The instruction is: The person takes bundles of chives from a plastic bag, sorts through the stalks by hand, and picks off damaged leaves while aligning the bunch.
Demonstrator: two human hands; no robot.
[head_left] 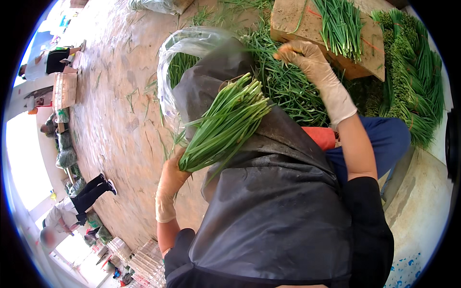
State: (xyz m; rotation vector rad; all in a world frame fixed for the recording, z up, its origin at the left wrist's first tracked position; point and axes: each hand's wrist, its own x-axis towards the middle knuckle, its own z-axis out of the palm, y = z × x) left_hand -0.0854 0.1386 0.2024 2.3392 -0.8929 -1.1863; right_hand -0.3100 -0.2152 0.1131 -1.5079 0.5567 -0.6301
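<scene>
My gloved left hand (pixel 174 170) holds the lower, leafy end of a bunch of long green stems (pixel 225 120), which lies slanted over the dark apron (pixel 269 211), pale cut ends toward the upper right. My gloved right hand (pixel 297 60) is raised at the upper right, fingers pinched on a thin, blurred green leaf (pixel 259 50). Beneath it lies a heap of loose greens (pixel 288 89). An open clear plastic bag (pixel 165 62) with greens inside sits left of the apron's upper part.
A wooden block (pixel 293 19) bears a small bunch (pixel 341 29). Stacked bundles (pixel 413 81) line the right. Scattered leaves lie on the floor (pixel 115 144). Two people (pixel 86 197) (pixel 60 60) and another farther person (pixel 50 129) are along the left, among crates (pixel 65 89) (pixel 144 261) and bags.
</scene>
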